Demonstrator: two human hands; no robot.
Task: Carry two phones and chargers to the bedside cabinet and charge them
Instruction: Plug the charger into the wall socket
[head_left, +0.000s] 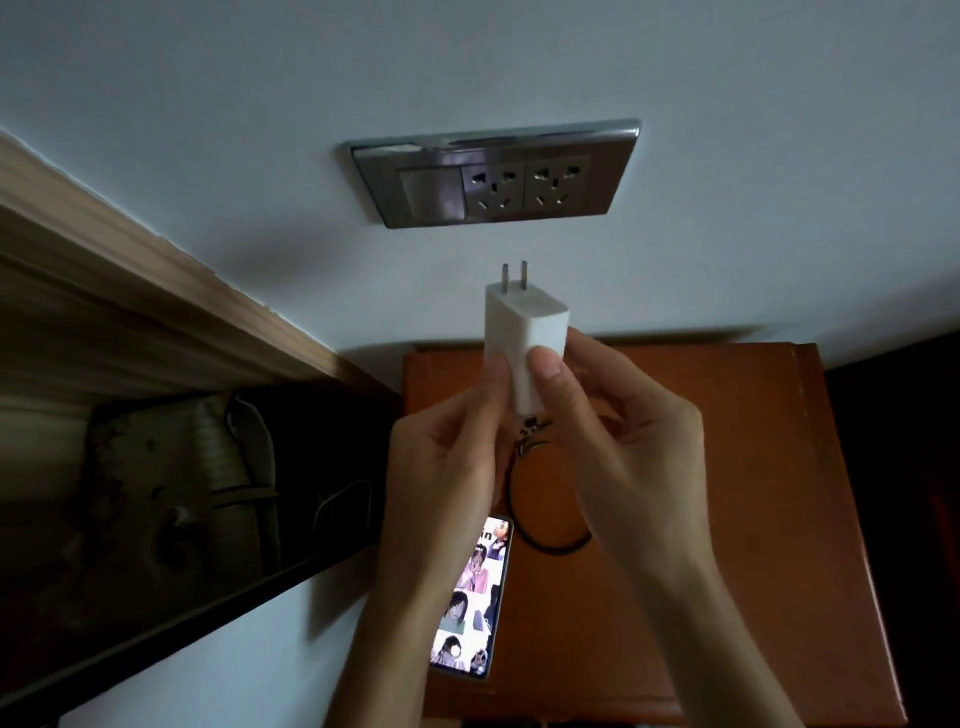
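Note:
A white charger block is held upright in front of me, its two metal prongs pointing up toward the wall. My left hand pinches its left side and my right hand grips its right side and base. A dark cable hangs from the block's bottom and coils on the brown bedside cabinet. A phone with a lit screen lies on the cabinet's left edge, partly behind my left forearm. Above, a silver wall plate carries a switch and two empty sockets. Only one phone shows.
A wooden bed headboard runs diagonally along the left wall. Below it lies dark bedding or a bag with cords. The cabinet's right side borders a dark gap. Bare white wall separates the prongs from the sockets.

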